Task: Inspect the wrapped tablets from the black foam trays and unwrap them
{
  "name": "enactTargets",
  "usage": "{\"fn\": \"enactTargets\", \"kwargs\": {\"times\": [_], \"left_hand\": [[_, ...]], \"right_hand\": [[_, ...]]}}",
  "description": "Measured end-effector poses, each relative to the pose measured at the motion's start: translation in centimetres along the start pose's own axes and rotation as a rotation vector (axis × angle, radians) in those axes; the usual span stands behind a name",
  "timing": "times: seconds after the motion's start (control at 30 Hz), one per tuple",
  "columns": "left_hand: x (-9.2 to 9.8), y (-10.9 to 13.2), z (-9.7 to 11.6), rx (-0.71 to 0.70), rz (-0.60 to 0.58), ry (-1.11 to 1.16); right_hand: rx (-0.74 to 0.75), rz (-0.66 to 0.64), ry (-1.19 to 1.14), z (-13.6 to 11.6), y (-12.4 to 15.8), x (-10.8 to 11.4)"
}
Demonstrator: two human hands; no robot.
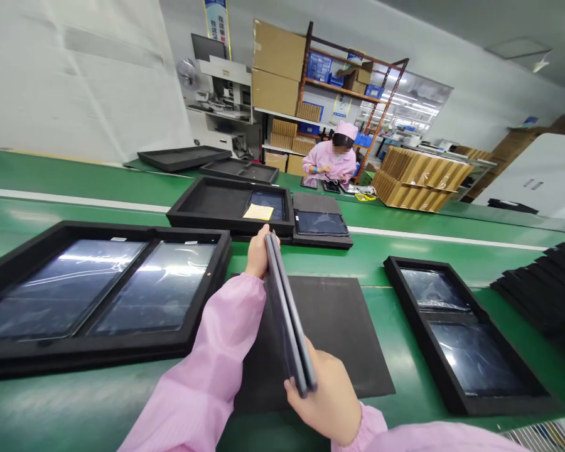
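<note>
Two thin dark tablets (289, 314) are held together on edge above a black mat (339, 333), with a narrow gap between them. My left hand (258, 252) grips their far end, fingers closed. At the near end my right hand (327, 389) is closed round the lower corner. To the left, a black foam tray (223, 251) holds two film-covered tablets. On the right another black foam tray (433, 351) holds two more. Beyond my left hand stands a foam tray (207, 220) with a tablet and a yellow note (258, 212) on it.
A foam piece bearing a tablet (321, 223) lies beyond the mat. Stacked black trays (546, 295) stand at the far right. Across the green bench (371, 251), a person in pink (330, 160) handles devices beside cardboard dividers (419, 179).
</note>
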State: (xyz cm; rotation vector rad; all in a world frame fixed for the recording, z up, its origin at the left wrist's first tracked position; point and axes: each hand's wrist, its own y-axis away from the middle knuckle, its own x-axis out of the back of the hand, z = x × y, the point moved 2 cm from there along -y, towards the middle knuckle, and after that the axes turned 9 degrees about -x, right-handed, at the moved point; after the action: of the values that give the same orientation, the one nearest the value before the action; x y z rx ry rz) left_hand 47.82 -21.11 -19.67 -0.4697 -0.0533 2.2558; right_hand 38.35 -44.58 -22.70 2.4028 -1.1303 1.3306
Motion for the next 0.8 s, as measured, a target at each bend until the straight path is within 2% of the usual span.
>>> {"fn": "enactTargets", "kwargs": {"times": [0.13, 0.27, 0.43, 0.63, 0.8], "left_hand": [[-0.2, 0.0, 1.4, -0.090, -0.029, -0.036], [0.2, -0.1, 0.7, -0.114, -0.024, -0.065], [0.3, -0.7, -0.3, -0.115, -0.033, -0.089], [-0.1, -0.7, -0.4, -0.108, -0.057, -0.121], [-0.4, -0.3, 0.1, -0.141, -0.087, -0.157]], "right_hand": [[-0.047, -0.088, -0.081, 1.2, -0.5, -0.5], [-0.112, -0.156, -0.234, 1.3, -0.7, -0.1], [-0.170, -0.209, -0.317, 1.1, -0.8, 0.2], [-0.093, -0.201, -0.401, 2.1, -0.4, 0.4], [-0.026, -0.109, -0.451, 2.6, -0.1, 0.3]]}}
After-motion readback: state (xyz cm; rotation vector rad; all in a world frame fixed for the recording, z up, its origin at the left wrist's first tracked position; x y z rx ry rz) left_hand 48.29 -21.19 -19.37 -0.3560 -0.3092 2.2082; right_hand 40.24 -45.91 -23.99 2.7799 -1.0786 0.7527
